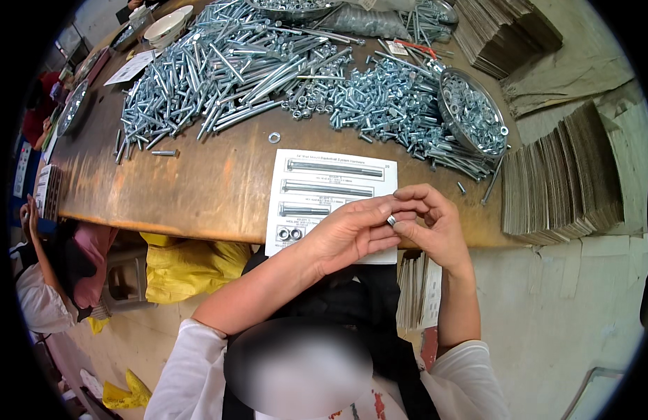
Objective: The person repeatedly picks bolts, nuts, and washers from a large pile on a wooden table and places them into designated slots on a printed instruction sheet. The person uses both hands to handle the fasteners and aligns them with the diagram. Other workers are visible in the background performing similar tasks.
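My two hands meet over the near edge of a printed white sheet (336,158). My left hand (352,231) is turned partly palm up with its fingers curled inward. From the other side, my right hand (436,227) bends its thumb and fingers in. Pinched where the fingertips meet is a small silver piece of hardware (391,220); whether it is a nut or stacked washers, I cannot tell. The sheet shows three bolts of different lengths and two nuts (290,234), either printed or lying on it. My left forearm covers its lower part.
Heaped bolts (219,77) spread across the table (219,182), with shorter bolts (387,101) to the right. A metal bowl (505,140) holds washers. Beyond the sheet lie a loose nut (274,138) and bolt (164,152). Cardboard stacks (566,178) stand right; another person's hand (30,217) shows left.
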